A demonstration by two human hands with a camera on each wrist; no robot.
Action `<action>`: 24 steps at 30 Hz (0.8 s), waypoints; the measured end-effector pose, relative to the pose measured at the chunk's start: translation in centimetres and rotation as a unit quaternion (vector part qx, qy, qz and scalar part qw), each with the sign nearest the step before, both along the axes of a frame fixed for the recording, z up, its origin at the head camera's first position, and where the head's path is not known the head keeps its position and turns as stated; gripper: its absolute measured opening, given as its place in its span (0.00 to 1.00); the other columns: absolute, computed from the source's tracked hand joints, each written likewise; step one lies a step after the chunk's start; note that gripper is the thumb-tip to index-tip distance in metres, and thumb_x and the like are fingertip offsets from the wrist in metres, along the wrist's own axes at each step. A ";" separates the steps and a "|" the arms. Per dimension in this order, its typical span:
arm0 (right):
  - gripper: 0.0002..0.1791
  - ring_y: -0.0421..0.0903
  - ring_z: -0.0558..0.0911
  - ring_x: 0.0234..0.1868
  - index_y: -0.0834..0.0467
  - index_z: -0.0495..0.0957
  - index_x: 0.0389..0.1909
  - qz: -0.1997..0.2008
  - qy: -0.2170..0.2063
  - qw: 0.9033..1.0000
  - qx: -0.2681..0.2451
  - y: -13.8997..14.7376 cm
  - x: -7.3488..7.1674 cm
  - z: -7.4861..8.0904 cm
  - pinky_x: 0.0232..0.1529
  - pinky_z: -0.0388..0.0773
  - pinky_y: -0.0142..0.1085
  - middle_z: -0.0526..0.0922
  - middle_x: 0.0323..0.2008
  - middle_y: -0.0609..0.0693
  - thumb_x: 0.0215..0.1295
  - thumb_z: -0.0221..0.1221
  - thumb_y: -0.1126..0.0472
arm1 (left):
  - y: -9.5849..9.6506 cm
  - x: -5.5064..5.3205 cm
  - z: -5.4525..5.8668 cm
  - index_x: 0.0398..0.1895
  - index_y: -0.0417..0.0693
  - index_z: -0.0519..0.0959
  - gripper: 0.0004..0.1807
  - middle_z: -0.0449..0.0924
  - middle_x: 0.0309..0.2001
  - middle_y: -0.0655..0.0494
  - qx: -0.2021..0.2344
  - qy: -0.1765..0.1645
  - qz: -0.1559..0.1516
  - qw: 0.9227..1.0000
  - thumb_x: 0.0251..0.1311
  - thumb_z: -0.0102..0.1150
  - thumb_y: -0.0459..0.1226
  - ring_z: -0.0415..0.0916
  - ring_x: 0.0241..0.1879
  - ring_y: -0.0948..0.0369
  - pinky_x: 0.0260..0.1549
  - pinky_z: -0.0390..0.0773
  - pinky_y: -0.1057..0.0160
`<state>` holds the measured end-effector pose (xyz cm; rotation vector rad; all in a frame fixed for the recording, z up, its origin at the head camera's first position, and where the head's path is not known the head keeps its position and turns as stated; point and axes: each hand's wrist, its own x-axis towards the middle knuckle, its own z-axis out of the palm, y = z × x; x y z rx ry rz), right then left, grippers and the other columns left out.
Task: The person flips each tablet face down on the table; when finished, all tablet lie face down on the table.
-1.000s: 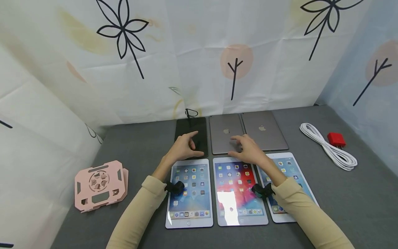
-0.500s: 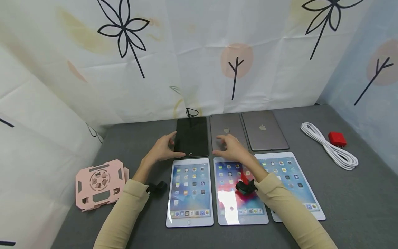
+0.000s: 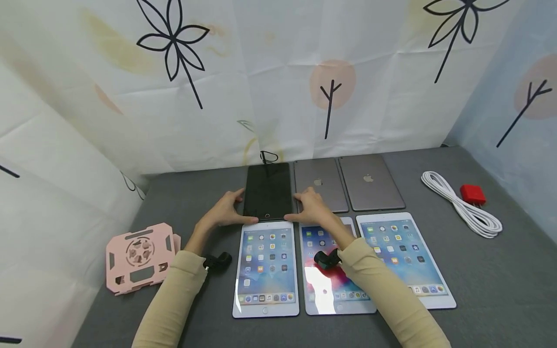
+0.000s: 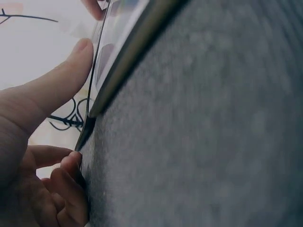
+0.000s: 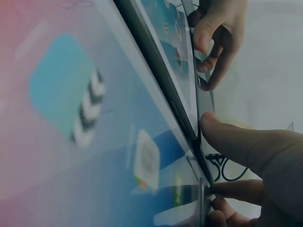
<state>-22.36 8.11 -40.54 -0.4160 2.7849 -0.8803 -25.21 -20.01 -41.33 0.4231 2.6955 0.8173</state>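
The black tab (image 3: 267, 188) lies flat on the table (image 3: 196, 183), far row, at its left end. Its long axis runs near–far, so the hands stand across it: it is to the right of the left hand (image 3: 225, 211) fingers, and to the left of the right hand (image 3: 311, 208) fingers. Both are abt. equally close, each at a near corner, w/ thumb by the near edge. Thumb & index are apart in each; whether they clamp the tab, can't tell. White tab (image 3: 265, 263) is just nearer, grey tab (image 3: 327, 195) just right.
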 end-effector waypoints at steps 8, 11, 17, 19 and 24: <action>0.46 0.64 0.65 0.65 0.64 0.65 0.75 -0.029 -0.021 0.999 0.001 -1.0 -0.1 -0.4 0.62 0.67 0.58 0.62 0.70 0.67 0.62 0.70 0.46 | 0.6 -0.1 -0.1 0.80 0.31 0.50 0.63 0.65 0.69 0.30 0.001 0.003 -0.004 1.000 0.51 0.78 0.51 0.66 0.68 0.39 0.65 0.70 0.40; 0.45 0.64 0.62 0.67 0.64 0.64 0.75 -0.047 -0.039 0.997 -0.044 -1.3 0.0 -0.7 0.65 0.61 0.57 0.61 0.71 0.65 0.62 0.71 0.50 | 0.6 -0.1 -0.1 0.79 0.29 0.50 0.62 0.65 0.69 0.29 0.008 0.004 -0.003 1.000 0.51 0.79 0.49 0.65 0.69 0.38 0.66 0.70 0.40; 0.46 0.61 0.56 0.65 0.65 0.61 0.76 -0.083 -0.070 0.985 -0.136 -1.9 0.2 -1.3 0.62 0.53 0.54 0.58 0.71 0.63 0.60 0.72 0.59 | 0.6 -0.1 -0.2 0.78 0.29 0.51 0.62 0.65 0.69 0.28 0.011 0.010 0.001 1.000 0.50 0.79 0.50 0.65 0.69 0.38 0.65 0.71 0.40; 0.46 0.61 0.56 0.64 0.65 0.61 0.76 -0.091 -0.073 0.982 -0.150 -2.0 0.1 -1.4 0.60 0.53 0.53 0.57 0.72 0.63 0.60 0.72 0.60 | 0.7 -0.1 -0.2 0.79 0.30 0.51 0.63 0.64 0.70 0.29 0.017 0.005 0.005 1.000 0.49 0.79 0.50 0.65 0.69 0.39 0.65 0.70 0.40; 0.48 0.60 0.55 0.63 0.64 0.59 0.77 -0.095 -0.086 0.976 -0.175 -1.9 0.0 -1.6 0.59 0.53 0.52 0.56 0.72 0.62 0.59 0.71 0.62 | 0.6 -0.2 -0.2 0.79 0.32 0.51 0.63 0.66 0.69 0.30 0.031 -0.012 0.026 0.999 0.49 0.79 0.51 0.66 0.68 0.41 0.65 0.71 0.42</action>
